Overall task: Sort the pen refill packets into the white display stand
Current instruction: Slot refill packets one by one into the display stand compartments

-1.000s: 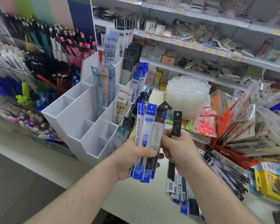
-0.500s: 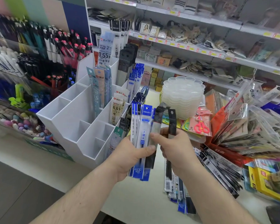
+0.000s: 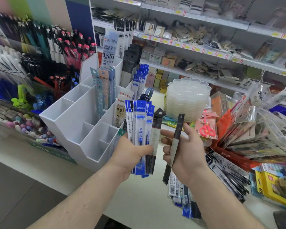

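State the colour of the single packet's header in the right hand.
Black, seen in the head view.

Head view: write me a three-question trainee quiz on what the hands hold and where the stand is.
1. True or false: the left hand holds a bundle of blue packets.
2. What does the right hand hold? A) scissors B) one black packet C) nothing
3. Fill in: the white stand is on the ____ side of the picture from the hands.

Key:
1. True.
2. B, the black packet, upright.
3. Left; several front compartments hold nothing.
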The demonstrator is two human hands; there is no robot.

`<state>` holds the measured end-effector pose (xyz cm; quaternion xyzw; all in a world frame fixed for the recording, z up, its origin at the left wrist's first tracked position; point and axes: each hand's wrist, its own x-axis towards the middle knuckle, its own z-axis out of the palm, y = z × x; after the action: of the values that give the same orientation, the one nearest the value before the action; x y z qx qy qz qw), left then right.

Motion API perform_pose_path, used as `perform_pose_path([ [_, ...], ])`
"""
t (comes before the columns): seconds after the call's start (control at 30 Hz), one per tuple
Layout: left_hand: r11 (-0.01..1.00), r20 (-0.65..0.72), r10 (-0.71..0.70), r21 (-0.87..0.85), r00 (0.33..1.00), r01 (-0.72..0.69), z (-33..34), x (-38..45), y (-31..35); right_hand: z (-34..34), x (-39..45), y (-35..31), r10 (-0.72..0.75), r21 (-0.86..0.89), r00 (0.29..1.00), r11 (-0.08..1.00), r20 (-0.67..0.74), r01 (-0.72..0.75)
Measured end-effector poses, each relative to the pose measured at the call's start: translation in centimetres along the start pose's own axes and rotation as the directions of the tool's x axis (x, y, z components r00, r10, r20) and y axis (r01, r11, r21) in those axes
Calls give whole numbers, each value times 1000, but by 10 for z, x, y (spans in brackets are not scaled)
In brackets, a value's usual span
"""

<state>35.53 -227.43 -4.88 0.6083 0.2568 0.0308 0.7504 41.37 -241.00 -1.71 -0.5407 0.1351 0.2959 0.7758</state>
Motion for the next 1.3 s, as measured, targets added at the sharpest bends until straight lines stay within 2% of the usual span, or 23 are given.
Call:
perform_pose_path([
  [0.1,1000,-41,28,3,999,-28,0,1,-3,0,-4,0,-9,86,1000,996,7,8],
  [0.27,999,14,55,0,998,-55,3,-2,-4,15,-14,7,-110,-18,990,994,87,112],
  [0.33,998,55,68,-22,996,-67,4,-3,-4,17,-13,13,-131,-2,990,991,52,132],
  [0.43,995,77,91,-48,993,-88,3,-3,-6,19,-9,16,-127,64,992,990,-20,129],
  [0.57,989,106,115,-103,988,-104,1,-3,-9,25,-13,14,-79,97,996,992,37,75],
  [0.73,987,119,122,-121,985,-107,-1,-3,-7,30,-12,13,-64,168,998,984,18,60],
  [0.83,991,72,97,-103,993,-89,-3,-3,-6,29,-10,14,-84,135,996,987,9,82],
  [0.93,992,-47,83,-89,995,-86,-6,-2,-7,24,-8,11,-169,74,982,982,-84,175],
  [1.07,990,-144,133,-36,981,-140,-8,0,-9,20,-4,10,-271,-137,951,958,-150,252],
  [1.13,982,-156,187,0,970,-190,-7,1,-9,22,-2,12,-245,-143,954,964,-173,222],
  [1.3,972,-146,234,54,961,-228,-3,-2,-5,31,-5,14,-47,80,991,995,-129,58],
])
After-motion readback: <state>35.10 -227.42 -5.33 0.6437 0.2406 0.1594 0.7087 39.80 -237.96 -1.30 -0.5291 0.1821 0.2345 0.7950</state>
